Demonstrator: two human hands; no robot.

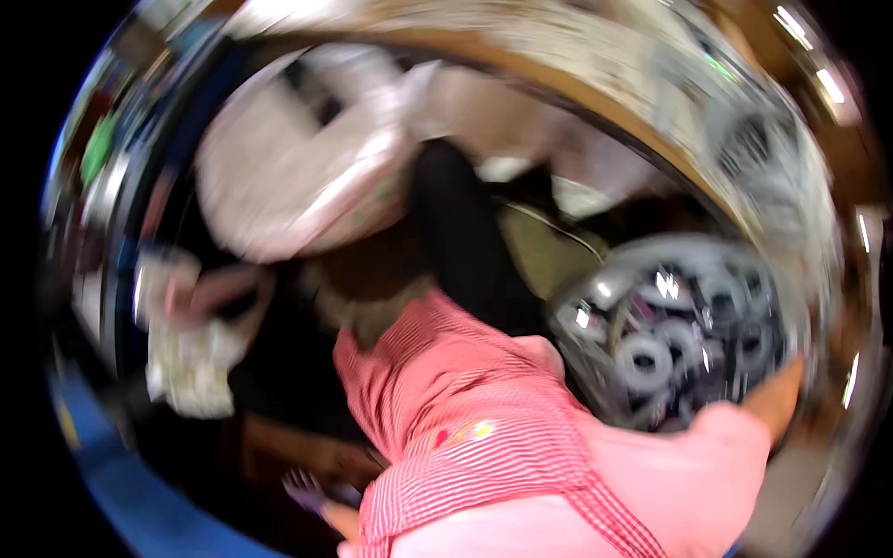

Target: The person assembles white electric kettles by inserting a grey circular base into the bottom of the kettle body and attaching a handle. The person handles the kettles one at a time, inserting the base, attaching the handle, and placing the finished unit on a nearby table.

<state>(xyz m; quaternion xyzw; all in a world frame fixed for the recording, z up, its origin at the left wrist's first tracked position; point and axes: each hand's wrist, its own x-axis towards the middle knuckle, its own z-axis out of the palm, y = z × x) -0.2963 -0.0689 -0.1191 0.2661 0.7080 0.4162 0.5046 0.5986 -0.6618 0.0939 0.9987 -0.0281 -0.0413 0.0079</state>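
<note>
Low at the left, my left hand (312, 489) hangs beside the red-and-white checked apron (484, 418). Its fingers look purplish, as if covered, and stand apart with nothing seen in them. My right forearm (777, 400) reaches out at the right, along the edge of a clear plastic bag (605, 265). White and grey ring-shaped pieces (644, 363) and some dark ones fill this bag. The right hand itself cannot be made out at the forearm's end, so its grip is hidden.
A large pale, plastic-lined round container (307, 167) stands ahead on the left. A worktop edge (521, 56) curves across the far side, with clear plastic on it at right. Pale blurred items (191, 363) sit at the left, near a blue edge (121, 465).
</note>
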